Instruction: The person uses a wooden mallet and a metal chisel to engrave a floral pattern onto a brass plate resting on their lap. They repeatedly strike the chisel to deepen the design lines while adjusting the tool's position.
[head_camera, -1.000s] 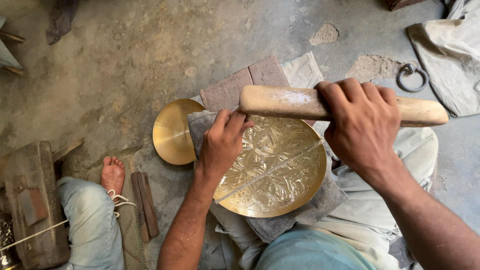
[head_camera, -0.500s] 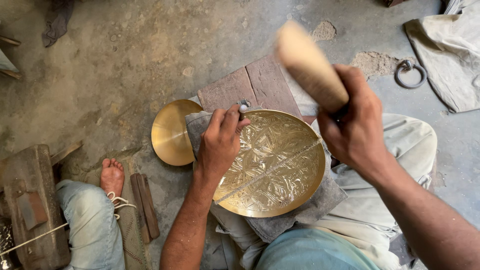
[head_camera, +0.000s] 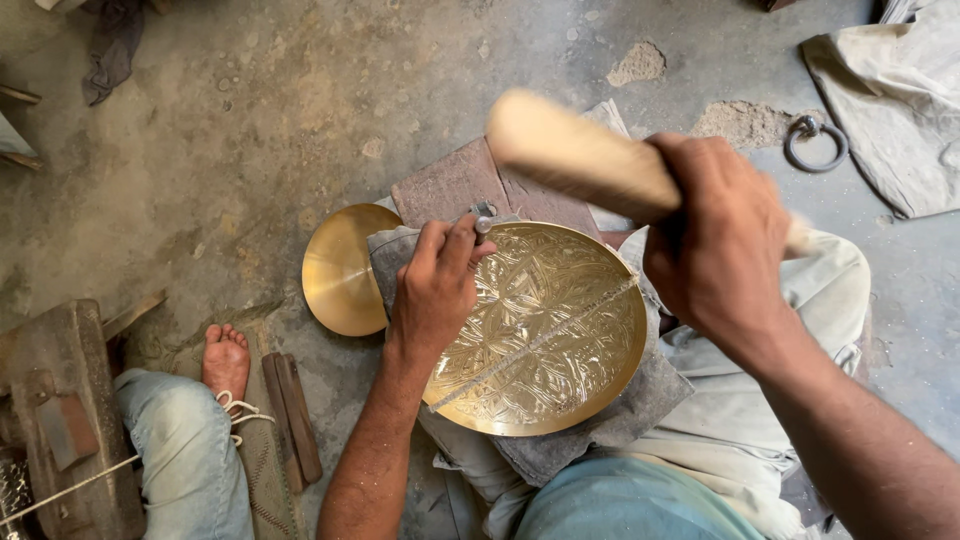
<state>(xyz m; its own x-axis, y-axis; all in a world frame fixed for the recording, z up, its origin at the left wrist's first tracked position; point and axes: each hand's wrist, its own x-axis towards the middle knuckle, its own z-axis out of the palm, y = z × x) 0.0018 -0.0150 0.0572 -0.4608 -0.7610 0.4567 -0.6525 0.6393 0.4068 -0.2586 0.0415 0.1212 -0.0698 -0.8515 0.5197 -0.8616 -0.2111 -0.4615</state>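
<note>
Over engraved brass plate: left hand pinching chisel, right hand clenching wooden mallet.

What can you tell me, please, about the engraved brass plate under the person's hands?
The engraved brass plate is round, shallow and golden, its face covered in chased leaf-and-flower patterns, with a straight pale line running across it from lower left to upper right. It lies face up on a grey cloth pad over the person's lap. The left hand rests on its upper left edge, pinching a small metal tool against it. The right hand holds a wooden mallet above it, not touching. A plain brass dish lies beside it.
</note>
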